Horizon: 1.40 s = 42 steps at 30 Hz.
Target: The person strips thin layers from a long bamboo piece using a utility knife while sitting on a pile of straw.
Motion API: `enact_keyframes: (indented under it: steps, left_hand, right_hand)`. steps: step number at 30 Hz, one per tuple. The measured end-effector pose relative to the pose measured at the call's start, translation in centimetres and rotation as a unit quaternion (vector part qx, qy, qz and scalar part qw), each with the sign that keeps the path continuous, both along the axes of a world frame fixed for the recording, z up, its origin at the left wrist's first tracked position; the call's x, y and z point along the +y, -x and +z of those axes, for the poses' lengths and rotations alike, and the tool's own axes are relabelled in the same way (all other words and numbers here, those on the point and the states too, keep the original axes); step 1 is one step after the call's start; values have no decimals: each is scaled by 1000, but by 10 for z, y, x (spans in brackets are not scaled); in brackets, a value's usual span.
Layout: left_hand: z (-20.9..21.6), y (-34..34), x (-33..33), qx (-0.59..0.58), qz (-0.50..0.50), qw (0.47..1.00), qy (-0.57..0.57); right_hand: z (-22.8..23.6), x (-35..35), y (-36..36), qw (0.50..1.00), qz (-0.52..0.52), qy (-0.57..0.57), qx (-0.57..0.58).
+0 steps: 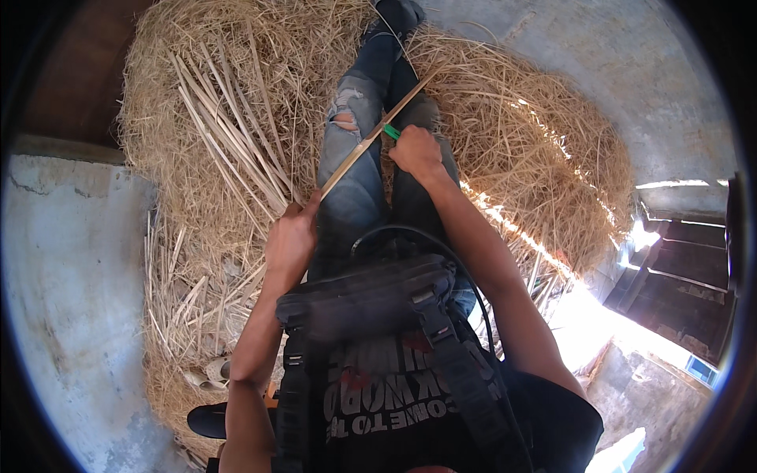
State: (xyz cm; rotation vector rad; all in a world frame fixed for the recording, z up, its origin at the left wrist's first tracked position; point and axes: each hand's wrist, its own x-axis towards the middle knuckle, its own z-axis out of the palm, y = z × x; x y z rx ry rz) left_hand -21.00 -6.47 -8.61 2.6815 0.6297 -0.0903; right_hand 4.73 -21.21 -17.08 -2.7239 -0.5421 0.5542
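My left hand (292,239) is closed on the lower end of a long, pale bamboo strip (344,167). The strip slants up to the right across my legs, over torn jeans (347,205). My right hand (418,151) is wrapped round a green-handled knife (392,132), which meets the strip near its middle. The blade is too small to make out clearly. A thin sliver curves up from the strip's far part toward my feet.
Dry straw (520,150) is heaped under and around my legs. To the left lies a bundle of split bamboo strips (229,130), with more pieces (185,307) below it. A grey wall (71,315) stands at left, and dark boards (678,268) at right.
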Motion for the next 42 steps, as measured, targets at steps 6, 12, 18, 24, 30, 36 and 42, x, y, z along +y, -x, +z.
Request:
enact_keyframes:
  steps: [6,12,18,24,30,36,42]
  left_hand:
    - [-15,18,6,4,-14,1000,-17]
    - [-5,36,8,5,-6,1000,-23]
    - [-8,81,15,-42,-19,998,-46]
    - [25,121,8,-18,19,999,-34]
    - [29,177,20,-42,2,999,-4]
    - [4,270,29,-73,43,996,19]
    - [-17,207,13,-209,36,977,-36]
  right_hand:
    - [1,3,2,1000,18,-4,4]
    - [-7,10,6,999,-6,-26,-25]
    - [-9,13,-3,999,-6,-39,-18]
    - [-9,5,-17,999,-20,-13,-45]
    - [-12,-16,-55,997,-23,-12,-71]
    - [19,-99,-147,981,-132,-14,-143]
    - [84,-107,-140,909,-235,-323,115]
